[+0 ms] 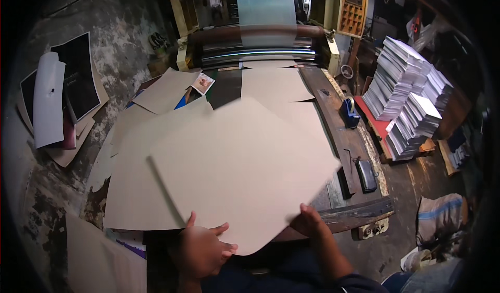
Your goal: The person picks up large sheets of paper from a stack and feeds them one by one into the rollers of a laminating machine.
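A large, plain beige paper sheet [250, 173] lies slanted in front of me, its near corner curving toward my body. My right hand [308, 221] grips its right-hand edge, thumb on top and the other fingers mostly hidden underneath. At the near left edge, my left hand [203, 247] has its fingers spread and touches the sheet; its back is blurred. Beneath and to the left lies another wide beige sheet [140, 178]. Further beige sheets [273, 85] lie in a line on the machine's feed table, running up to its shiny rollers [258, 54].
A clear film web [266, 14] hangs above the rollers. On the table's right side are a blue tape dispenser [350, 113] and a dark case [366, 176]. Tall paper stacks [398, 77] stand farther right. Curled printed sheets [49, 100] lie at the left.
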Motion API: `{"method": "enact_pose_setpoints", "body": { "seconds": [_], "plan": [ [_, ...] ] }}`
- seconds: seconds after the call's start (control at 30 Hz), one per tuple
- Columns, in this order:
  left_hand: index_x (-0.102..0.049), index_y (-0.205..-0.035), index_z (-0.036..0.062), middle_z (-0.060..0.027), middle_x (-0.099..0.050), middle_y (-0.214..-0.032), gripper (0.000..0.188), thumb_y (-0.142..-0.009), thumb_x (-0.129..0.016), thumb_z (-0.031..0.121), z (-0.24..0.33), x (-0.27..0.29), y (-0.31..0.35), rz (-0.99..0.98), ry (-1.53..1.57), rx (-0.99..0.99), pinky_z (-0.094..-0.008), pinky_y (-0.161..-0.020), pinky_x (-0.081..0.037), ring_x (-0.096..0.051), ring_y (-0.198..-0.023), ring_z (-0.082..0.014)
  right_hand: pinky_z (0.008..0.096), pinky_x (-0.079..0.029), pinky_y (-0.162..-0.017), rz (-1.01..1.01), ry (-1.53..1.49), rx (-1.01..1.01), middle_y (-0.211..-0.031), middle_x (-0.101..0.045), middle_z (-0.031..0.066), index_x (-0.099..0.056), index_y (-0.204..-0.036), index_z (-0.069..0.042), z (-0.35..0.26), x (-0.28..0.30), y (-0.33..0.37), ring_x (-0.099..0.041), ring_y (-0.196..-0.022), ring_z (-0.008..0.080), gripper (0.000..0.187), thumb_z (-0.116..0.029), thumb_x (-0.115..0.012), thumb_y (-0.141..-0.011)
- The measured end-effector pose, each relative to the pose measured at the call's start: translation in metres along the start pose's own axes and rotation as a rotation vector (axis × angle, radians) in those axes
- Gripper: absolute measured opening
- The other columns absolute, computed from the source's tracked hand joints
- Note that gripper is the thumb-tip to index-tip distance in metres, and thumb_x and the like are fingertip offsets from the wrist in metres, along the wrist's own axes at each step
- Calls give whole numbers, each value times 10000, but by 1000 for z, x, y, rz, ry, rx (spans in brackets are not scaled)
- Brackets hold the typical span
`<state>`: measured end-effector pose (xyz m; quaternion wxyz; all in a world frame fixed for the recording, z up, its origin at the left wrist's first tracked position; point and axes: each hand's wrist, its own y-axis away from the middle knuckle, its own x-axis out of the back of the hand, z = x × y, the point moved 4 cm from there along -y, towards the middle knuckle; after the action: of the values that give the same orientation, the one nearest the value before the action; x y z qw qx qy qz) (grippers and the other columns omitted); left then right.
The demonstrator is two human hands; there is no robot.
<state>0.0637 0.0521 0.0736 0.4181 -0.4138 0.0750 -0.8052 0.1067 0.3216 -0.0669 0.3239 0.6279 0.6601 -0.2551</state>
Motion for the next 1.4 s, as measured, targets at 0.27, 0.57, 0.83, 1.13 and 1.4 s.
{"method": "enact_pose_setpoints", "body": {
  "seconds": [0.27,0.57,0.83,1.13,1.4],
  "plan": [
    [-675,-1148,114,-92,-626,-1289,671,-671,-769,576,-45,26,-4,89,-396,52,-613,-1118,-207,-436,-1335,-420,342,-514,-629,328,18,-73,-767,-610,126,-577,-989,29,51,38,51,-596,-666,202,318,-277,-622,-917],
    [-708,-1062,55,-122,-709,-1107,539,-690,-823,428,-84,46,9,175,-136,304,-503,-1083,-342,-581,-1212,-345,338,-522,-693,533,149,-243,-853,-657,168,-564,-1059,30,113,30,107,-609,-707,204,356,-313,-548,-968],
    [-677,-1075,-25,-165,-703,-1098,473,-885,-676,408,-100,48,12,218,52,447,-433,-1079,-355,-620,-1118,-272,416,-492,-796,492,-155,-119,-902,-612,156,-505,-1153,6,94,44,74,-570,-741,204,438,-381,-568,-958],
    [-581,-1192,-94,-170,-629,-1122,519,-1004,-507,384,-124,54,32,972,458,623,-351,-968,-442,-581,-1052,-244,398,-535,-774,626,-117,86,-982,-665,185,-461,-1164,-44,92,73,28,-608,-728,177,386,-374,-536,-979],
    [-660,-1076,-74,-185,-668,-1117,508,-1019,-455,388,-68,13,17,716,52,407,-445,-1095,-340,-596,-1098,-292,389,-543,-793,732,-100,172,-1264,-567,150,-202,-1489,-102,80,56,39,-606,-870,182,605,-327,-485,-1004]
  ]
}}
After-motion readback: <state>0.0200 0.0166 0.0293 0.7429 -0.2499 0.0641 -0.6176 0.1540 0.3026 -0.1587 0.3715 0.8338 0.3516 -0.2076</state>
